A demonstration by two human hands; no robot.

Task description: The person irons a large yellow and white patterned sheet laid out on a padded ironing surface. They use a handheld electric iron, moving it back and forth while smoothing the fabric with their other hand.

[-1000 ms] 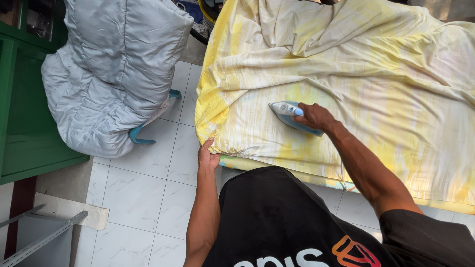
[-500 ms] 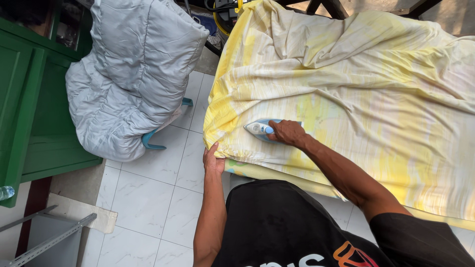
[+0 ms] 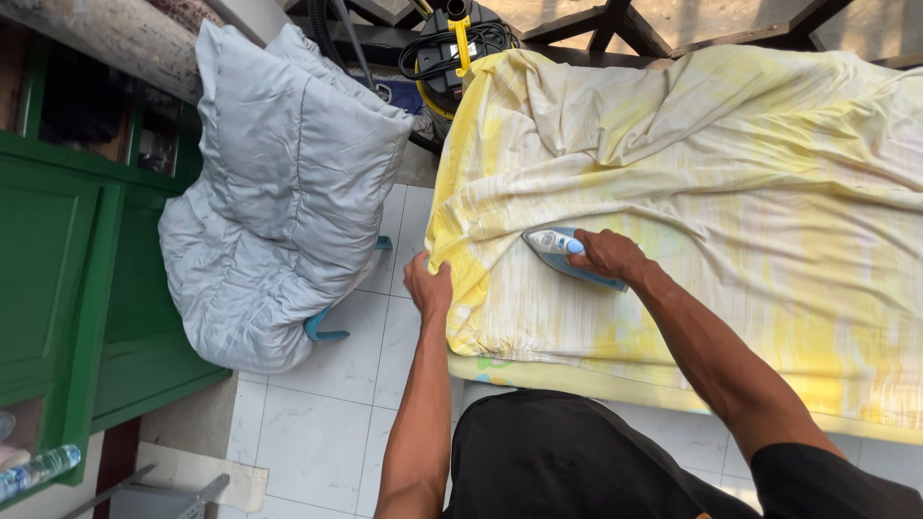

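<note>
A yellow and white sheet (image 3: 731,202) lies rumpled over a mattress in the right half of the view. My right hand (image 3: 608,257) grips a blue and white iron (image 3: 553,246) that rests flat on the sheet near its left edge, nose pointing left. My left hand (image 3: 429,286) holds the sheet's left edge where it hangs over the mattress corner, fingers closed on the cloth.
A bulky grey quilt (image 3: 279,202) is piled on a blue stool (image 3: 325,327) over the white tiled floor (image 3: 327,423). A green cabinet (image 3: 58,288) stands at the left. A yellow and black machine with coiled cable (image 3: 460,43) sits beyond the mattress. A plastic bottle (image 3: 38,469) lies bottom left.
The iron has slid left across the sheet toward the mattress edge with my right hand. My left hand stays at the sheet's left edge.
</note>
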